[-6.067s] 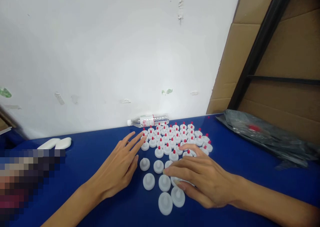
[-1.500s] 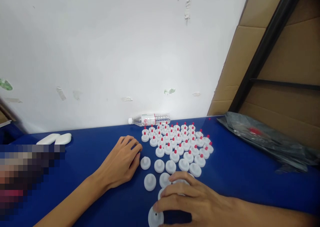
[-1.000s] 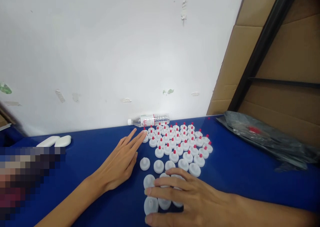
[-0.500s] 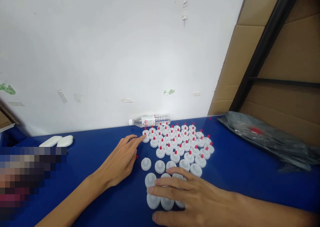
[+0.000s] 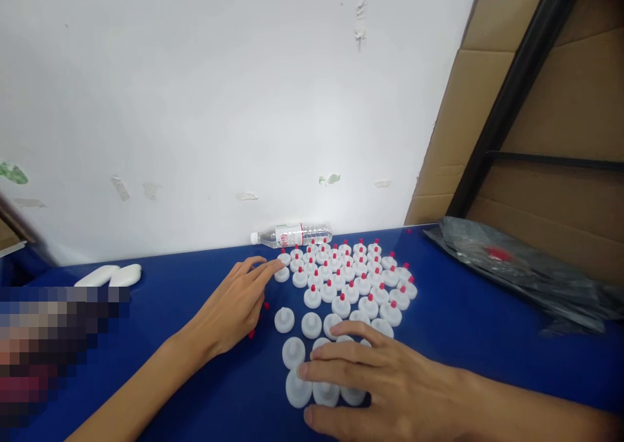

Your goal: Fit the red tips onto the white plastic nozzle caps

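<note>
With its index finger stretched out, my left hand (image 5: 236, 309) reaches to a white round nozzle cap (image 5: 281, 275) at the left edge of a group of caps. The fingertip touches or nearly touches it and hides its top. Many caps in this group, such as one white cap (image 5: 312, 297), carry small red tips. My right hand (image 5: 390, 380) is spread over the nearer caps, which have no red tips, like the front left cap (image 5: 298, 390). Its fingers partly cover several of them. Whether it presses on them I cannot tell.
A clear plastic bottle (image 5: 292, 234) lies behind the caps against the white wall (image 5: 219, 104). Loose red tips (image 5: 251, 334) lie beside my left hand. Two white objects (image 5: 125, 275) are at the left. A grey plastic bag (image 5: 517, 273) lies at the right, by cardboard (image 5: 458, 117).
The cap under my left index finger has shifted slightly nearer. My right hand has slid a little to the right. Another loose red tip now shows beside my left hand.
</note>
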A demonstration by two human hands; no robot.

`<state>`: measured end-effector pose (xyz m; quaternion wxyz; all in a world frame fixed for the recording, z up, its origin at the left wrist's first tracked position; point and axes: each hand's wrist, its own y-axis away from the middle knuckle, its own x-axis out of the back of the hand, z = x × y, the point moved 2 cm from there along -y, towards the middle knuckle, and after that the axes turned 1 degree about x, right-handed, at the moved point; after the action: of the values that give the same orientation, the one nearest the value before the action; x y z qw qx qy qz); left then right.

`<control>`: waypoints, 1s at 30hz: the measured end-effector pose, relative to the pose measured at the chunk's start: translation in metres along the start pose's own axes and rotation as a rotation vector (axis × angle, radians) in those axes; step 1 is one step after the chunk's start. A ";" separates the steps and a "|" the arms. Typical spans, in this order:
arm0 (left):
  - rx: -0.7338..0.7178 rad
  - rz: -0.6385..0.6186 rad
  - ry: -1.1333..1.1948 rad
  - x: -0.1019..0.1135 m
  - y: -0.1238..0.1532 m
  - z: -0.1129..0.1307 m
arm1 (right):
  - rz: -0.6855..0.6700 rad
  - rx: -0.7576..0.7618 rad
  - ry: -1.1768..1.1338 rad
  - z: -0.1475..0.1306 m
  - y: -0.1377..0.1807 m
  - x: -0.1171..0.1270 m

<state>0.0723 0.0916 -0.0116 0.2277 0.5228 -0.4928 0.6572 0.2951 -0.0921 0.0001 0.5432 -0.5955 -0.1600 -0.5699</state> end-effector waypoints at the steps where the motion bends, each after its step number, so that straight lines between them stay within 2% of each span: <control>1: -0.008 0.008 -0.004 0.003 -0.001 0.000 | 0.015 0.002 -0.008 0.000 0.000 0.000; 5: -0.024 0.062 -0.012 0.010 -0.002 0.000 | 0.101 0.001 -0.055 0.002 -0.002 0.001; 13: -0.013 0.180 0.023 0.004 -0.002 -0.004 | 0.168 -0.028 -0.066 0.005 -0.005 0.003; 18: -0.038 0.322 0.024 0.018 -0.003 0.004 | 0.220 -0.099 -0.019 0.006 -0.002 0.004; 21: -0.123 0.401 0.032 0.028 0.000 0.020 | 0.285 -0.211 0.016 0.009 0.001 0.008; 25: -0.309 0.473 0.051 0.034 0.008 0.057 | 0.318 -0.330 0.034 0.015 0.004 0.011; 28: -0.444 0.507 0.097 0.033 0.015 0.087 | 0.295 -0.331 0.041 0.015 0.002 0.010; 30: -0.466 0.518 0.132 0.032 0.018 0.100 | 0.306 -0.292 0.038 0.013 -0.001 0.010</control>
<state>0.0930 -0.0110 0.0069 0.1979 0.2708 -0.7300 0.5955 0.3037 -0.0855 0.0123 0.5341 -0.6742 0.0269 -0.5093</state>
